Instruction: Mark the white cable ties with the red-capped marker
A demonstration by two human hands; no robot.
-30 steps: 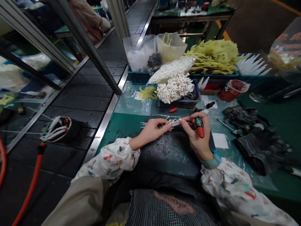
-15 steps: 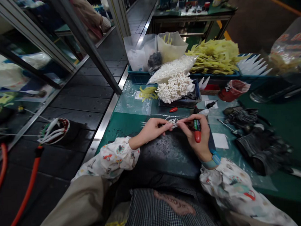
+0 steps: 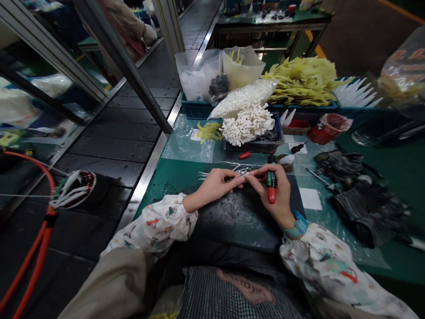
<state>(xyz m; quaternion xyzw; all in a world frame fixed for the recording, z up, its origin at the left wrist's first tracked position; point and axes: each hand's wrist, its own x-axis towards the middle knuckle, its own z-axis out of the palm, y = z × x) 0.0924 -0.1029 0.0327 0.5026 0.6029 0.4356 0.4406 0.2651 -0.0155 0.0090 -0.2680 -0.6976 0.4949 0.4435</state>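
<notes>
My left hand (image 3: 220, 185) is closed, thumb and forefinger pinching what looks like a thin white stick. The fingertips of my right hand (image 3: 281, 194) meet it at the same spot, pressed together there. A red-and-black marker (image 3: 271, 187) with a green label is tucked in my right hand, its red end pointing toward me. Past my fingertips, small white-headed sticks (image 3: 246, 169) lie on the dark mat (image 3: 232, 219); thin white sticks (image 3: 202, 176) poke out left of my left hand. A red cap (image 3: 245, 155) lies just beyond.
Behind the mat are a heap of white-tipped sticks (image 3: 246, 123), yellow strips (image 3: 300, 82) in a bin, white pointed pieces (image 3: 358, 94) and a red cup (image 3: 329, 128). Dark gloves (image 3: 371, 210) lie at right. A slatted conveyor (image 3: 128, 134) runs at left, carrying a round part (image 3: 76, 188).
My right hand has shifted slightly left, the marker with it, and my fingertips have come together. At left, the round part has moved slightly left and the orange tubing has changed position.
</notes>
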